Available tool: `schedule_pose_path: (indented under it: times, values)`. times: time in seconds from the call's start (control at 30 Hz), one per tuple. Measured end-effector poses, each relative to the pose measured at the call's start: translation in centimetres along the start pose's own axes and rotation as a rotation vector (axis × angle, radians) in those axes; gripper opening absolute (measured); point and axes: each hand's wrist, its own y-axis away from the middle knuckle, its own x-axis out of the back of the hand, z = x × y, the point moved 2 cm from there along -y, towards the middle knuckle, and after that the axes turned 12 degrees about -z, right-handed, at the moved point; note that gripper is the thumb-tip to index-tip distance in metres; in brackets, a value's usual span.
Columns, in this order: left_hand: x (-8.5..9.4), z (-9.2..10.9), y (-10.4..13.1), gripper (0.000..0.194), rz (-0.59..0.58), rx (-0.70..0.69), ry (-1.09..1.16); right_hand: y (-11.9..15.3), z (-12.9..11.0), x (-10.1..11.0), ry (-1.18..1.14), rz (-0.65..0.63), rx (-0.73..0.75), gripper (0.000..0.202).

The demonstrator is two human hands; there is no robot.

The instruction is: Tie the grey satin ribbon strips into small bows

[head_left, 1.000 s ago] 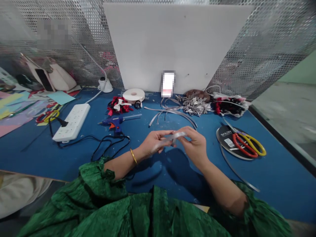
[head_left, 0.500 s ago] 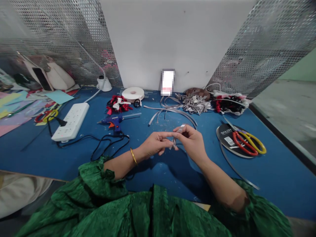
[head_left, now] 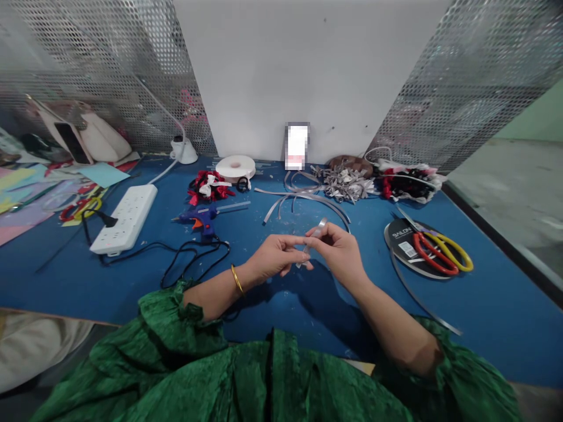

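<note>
Left hand (head_left: 277, 255) and right hand (head_left: 341, 252) are held with their fingertips meeting just below the centre of the frame, above the blue worktop (head_left: 505, 305), and a narrow, shiny silver-grey ribbon (head_left: 322, 224) is pinched between them. For this fine handling to be done well, the strip should probably be gripped firmly by one hand while it is guided by the other, with its faces kept flat; if the pressure is eased too soon, the thin material could be twisted or any fold lost. Tension is best kept light, so that no crease is forced.

By the left hand, the lower part of the ribbon is nipped near the tip of the thumb, with the forefinger stretched nearly straight towards the other hand. By the right hand, thumb and forefinger are pressed together on the strip, and its upper end is left showing above the curled fingers. How the ribbon is folded behind the fingertips cannot be told.

Above the hands, loose, curved grey ribbon strips (head_left: 314, 195) are laid, with a heap of small grey ribbon pieces (head_left: 349, 186) beside them. Towards the right of the frame, red-and-yellow-handled metal scissors (head_left: 442, 252) are rested across a round black spool (head_left: 399, 234).
</note>
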Motion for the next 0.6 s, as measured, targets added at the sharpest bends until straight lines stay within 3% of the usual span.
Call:
schedule_pose_path:
  times: [0.37, 0.5, 0.6]
  values:
    - [-0.1, 0.3, 0.0, 0.058, 0.009, 0.022, 0.070, -0.2, 0.2, 0.3, 0.011, -0.010, -0.046, 0.026]
    - [0.0, 0.4, 0.1, 0.059, 0.008, 0.035, 0.123, -0.4, 0.8, 1.0, 0.000, 0.105, -0.030, 0.021]
    - [-0.1, 0.5, 0.1, 0.062, 0.015, 0.046, 0.176, -0.5, 0.7, 1.7, 0.112, 0.158, 0.080, 0.015]
